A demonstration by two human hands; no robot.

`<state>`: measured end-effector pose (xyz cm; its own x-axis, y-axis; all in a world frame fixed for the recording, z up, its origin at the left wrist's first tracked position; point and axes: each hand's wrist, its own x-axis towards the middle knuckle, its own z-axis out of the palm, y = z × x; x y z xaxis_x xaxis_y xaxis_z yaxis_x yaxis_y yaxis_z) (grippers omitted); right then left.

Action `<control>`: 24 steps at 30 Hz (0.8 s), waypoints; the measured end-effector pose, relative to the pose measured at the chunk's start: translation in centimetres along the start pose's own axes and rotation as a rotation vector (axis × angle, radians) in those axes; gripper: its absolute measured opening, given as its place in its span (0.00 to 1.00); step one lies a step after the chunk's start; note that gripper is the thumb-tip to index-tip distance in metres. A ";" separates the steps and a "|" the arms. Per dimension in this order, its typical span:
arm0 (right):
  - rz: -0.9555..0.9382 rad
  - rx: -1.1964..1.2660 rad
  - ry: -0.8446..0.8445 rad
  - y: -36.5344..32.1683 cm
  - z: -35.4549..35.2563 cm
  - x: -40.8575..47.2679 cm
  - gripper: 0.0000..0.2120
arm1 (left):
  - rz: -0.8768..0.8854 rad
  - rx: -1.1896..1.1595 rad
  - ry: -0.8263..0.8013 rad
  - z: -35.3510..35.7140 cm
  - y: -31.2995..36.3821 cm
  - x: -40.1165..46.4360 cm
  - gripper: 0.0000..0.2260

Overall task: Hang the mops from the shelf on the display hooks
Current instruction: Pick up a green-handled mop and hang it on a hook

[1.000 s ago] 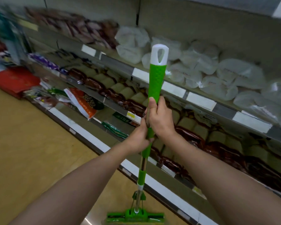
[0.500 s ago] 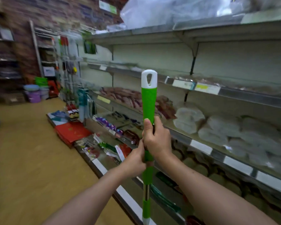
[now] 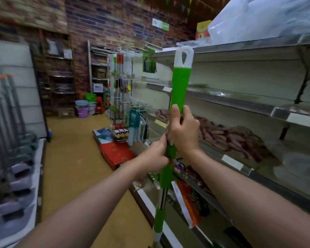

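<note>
Green foam sleeves the upright mop handle (image 3: pixel 180 86), which is capped by a white hanging loop (image 3: pixel 184 57) and held in the aisle beside the metal shelving (image 3: pixel 240 49). It is clasped by both hands stacked together: the right hand (image 3: pixel 183 133) above, the left hand (image 3: pixel 157 154) just below. The wire hook rack (image 3: pixel 123 77) stands well ahead. The shaft should be kept vertical while carried, and the loop's eye lined up squarely with a free hook before lowering.
</note>
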<state>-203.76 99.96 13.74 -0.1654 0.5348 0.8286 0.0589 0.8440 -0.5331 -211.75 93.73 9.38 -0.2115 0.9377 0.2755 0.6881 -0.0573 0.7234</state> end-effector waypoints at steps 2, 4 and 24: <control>0.000 0.025 -0.019 0.1 3.2 1.0 0.16 | -0.013 0.042 0.034 -2.3 -1.9 0.8 0.38; -0.002 0.069 -0.053 0.5 6.4 1.8 0.17 | -0.038 0.063 0.057 -4.3 -4.0 1.8 0.37; -0.138 0.345 -0.281 6.9 42.0 15.7 0.15 | -0.232 0.114 0.352 -25.5 -26.3 18.0 0.38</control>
<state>-247.29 112.56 15.90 -0.4114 0.3470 0.8428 -0.3057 0.8187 -0.4862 -251.36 103.37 11.50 -0.5795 0.7463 0.3273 0.6625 0.1976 0.7226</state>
